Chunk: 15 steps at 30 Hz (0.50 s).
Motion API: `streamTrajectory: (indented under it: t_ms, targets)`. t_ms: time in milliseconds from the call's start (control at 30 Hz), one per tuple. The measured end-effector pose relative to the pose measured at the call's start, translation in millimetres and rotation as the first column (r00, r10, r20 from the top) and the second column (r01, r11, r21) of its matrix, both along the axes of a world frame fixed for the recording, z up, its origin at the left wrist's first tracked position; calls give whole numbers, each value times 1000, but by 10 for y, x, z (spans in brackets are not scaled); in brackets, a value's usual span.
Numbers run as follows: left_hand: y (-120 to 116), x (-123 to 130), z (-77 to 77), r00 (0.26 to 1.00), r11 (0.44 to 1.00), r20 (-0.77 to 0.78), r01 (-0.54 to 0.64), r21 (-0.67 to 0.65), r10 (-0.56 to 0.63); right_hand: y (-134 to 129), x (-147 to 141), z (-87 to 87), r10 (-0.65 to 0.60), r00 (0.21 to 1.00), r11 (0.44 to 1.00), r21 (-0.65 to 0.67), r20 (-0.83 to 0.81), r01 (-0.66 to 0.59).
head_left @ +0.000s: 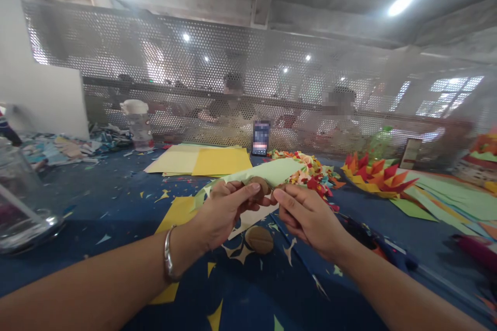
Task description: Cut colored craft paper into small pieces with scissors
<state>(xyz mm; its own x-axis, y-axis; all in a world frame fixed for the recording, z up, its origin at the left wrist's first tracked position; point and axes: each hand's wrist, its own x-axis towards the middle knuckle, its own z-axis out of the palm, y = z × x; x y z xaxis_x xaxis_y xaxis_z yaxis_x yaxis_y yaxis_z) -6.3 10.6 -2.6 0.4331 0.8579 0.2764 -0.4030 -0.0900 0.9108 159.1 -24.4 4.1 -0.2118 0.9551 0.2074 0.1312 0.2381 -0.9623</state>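
Observation:
My left hand (225, 209) is closed, thumb and fingers pinching a round brown disc (260, 186) that looks like cardboard. Close to the disc's right side, my right hand (305, 214) has its thumb and forefinger pressed together; whatever is between them is too small to make out. A second brown disc (260, 239), with a line across it, lies on the blue table below my hands, among pale cut-out scraps (241, 255). Behind both hands is a sheet of light green paper (277, 170). Yellow paper (180, 214) lies under my left wrist.
Yellow sheets (221, 162) and an upright phone (260, 138) are at the back. A heap of colourful folded pieces (310, 170) and a red-orange paper flower (378, 176) lie right. A plastic cup (139, 124) stands back left, a clear jar (19, 196) at far left.

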Motion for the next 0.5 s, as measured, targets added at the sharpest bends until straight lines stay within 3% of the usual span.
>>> streamTrajectory:
  t_ms: [167, 500]
  targets:
    - [70, -13, -46, 994, 996, -70, -90, -9, 89, 9, 4, -4, -20, 1000, 999, -27, 16, 21]
    - [104, -24, -53, 995, 997, -68, -77, -23, 75, 20, 1, -38, -28, 1000, 997, -69, 1, 28]
